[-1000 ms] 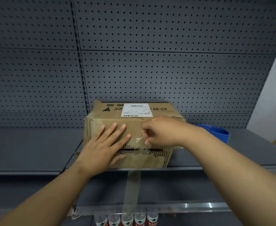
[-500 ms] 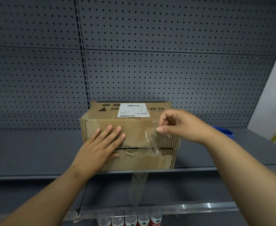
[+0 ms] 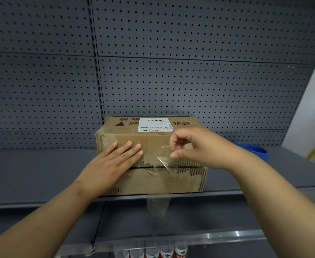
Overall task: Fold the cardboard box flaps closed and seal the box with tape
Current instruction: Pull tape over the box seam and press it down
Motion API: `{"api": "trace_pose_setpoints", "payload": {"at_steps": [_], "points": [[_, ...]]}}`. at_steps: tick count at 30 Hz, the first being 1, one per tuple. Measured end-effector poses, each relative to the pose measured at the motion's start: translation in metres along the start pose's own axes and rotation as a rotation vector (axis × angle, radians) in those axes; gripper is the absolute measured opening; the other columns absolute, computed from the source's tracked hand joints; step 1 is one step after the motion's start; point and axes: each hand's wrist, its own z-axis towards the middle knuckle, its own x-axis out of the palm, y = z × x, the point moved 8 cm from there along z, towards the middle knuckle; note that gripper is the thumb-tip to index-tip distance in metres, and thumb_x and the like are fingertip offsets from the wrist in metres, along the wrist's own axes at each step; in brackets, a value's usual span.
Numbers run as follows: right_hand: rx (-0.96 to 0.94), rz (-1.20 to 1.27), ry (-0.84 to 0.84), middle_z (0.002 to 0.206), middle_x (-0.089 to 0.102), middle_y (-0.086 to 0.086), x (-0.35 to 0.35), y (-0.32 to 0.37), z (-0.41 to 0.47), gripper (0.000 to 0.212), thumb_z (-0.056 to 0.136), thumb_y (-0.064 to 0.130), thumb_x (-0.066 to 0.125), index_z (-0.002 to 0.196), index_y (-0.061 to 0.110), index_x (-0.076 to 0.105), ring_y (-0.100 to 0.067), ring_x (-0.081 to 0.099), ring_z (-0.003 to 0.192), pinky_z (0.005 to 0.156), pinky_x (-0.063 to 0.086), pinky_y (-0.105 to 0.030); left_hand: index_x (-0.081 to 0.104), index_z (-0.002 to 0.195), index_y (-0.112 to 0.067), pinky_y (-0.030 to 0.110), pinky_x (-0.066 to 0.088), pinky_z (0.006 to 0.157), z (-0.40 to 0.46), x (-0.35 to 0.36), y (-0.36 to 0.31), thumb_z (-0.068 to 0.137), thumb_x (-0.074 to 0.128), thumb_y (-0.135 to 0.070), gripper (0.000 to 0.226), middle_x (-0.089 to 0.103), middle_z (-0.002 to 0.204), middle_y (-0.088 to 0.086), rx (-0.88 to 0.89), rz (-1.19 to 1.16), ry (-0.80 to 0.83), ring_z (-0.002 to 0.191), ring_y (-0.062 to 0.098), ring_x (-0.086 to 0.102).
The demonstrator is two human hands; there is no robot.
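The right hand (image 3: 199,148) pinches the loose end of a clear tape (image 3: 162,159) between thumb and forefinger, the other fingers curled in above it. The strip looks thin, limp and sticky, crinkled where it is held; from there it runs down over the front of the box (image 3: 153,181), across the seam (image 3: 171,167) between the two flaps, and hangs free below the shelf (image 3: 41,183) edge. Film like that will likely fold onto itself or cling to skin, so I'd say the very tip is the right place to hold it, kept taut until it is pressed down.

The left hand (image 3: 112,164) lies flat, fingers spread and grasping nothing, palm pressing on the front flaps just left of the tape. It seems to steady the box and keep the flaps shut.

The box sits on the grey shelf with its closing face turned toward the person and a white label (image 3: 154,124) on top. The cardboard looks worn: the facing is torn off along the seam so the ribs show. It seems stiff enough to push against, but the ragged patches will probably take tape poorly, so smoother board is the better landing place. The seam is closed yet not fully sealed.

Behind stands a pegboard (image 3: 171,53); something blue (image 3: 253,148) peeks out past the right wrist. Bottles (image 3: 153,253) stand below.
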Motion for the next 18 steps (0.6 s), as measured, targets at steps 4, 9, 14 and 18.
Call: {"api": "trace_pose_setpoints", "payload": {"at_steps": [4,9,14,18], "points": [[0.006,-0.181,-0.001,0.087,0.059,0.011,-0.002,0.01,0.004,0.034,0.084,0.019,0.067,0.07,0.04,0.044,-0.009,0.057,0.088,0.087,0.048,-0.033,0.005,0.149,-0.02,0.034,0.002,0.117,-0.003,0.002,-0.002,0.1,0.005,-0.039,0.052,-0.009,0.156,-0.009,0.005,-0.011,-0.01,0.144,0.009,-0.007],[0.001,-0.208,-0.023,0.081,0.052,0.012,0.0,0.018,0.014,0.02,0.086,0.015,0.063,0.085,0.031,0.052,-0.01,0.052,0.081,0.083,0.048,-0.037,0.007,0.149,-0.018,0.035,0.003,0.117,-0.01,0.008,-0.003,0.1,0.012,-0.034,0.052,-0.009,0.157,-0.007,-0.104,0.006,-0.052,0.144,0.012,-0.008],[-0.012,-0.176,-0.012,0.079,0.048,0.015,0.001,0.02,0.025,0.024,0.084,0.012,0.065,0.099,0.03,0.06,0.002,0.046,0.07,0.077,0.046,-0.027,0.007,0.149,-0.017,0.035,0.003,0.117,-0.015,0.008,-0.007,0.101,0.01,-0.032,0.05,-0.008,0.157,-0.007,-0.163,0.004,-0.094,0.144,0.014,-0.004],[0.019,-0.103,0.036,0.082,0.055,0.013,0.003,0.02,0.027,0.043,0.087,0.007,0.062,0.121,0.033,0.058,0.002,0.05,0.067,0.075,0.046,-0.02,0.016,0.148,-0.017,0.035,0.005,0.117,-0.019,0.01,-0.006,0.098,0.025,-0.032,0.053,-0.002,0.158,-0.006,-0.253,0.003,-0.104,0.145,0.014,-0.005]]}}
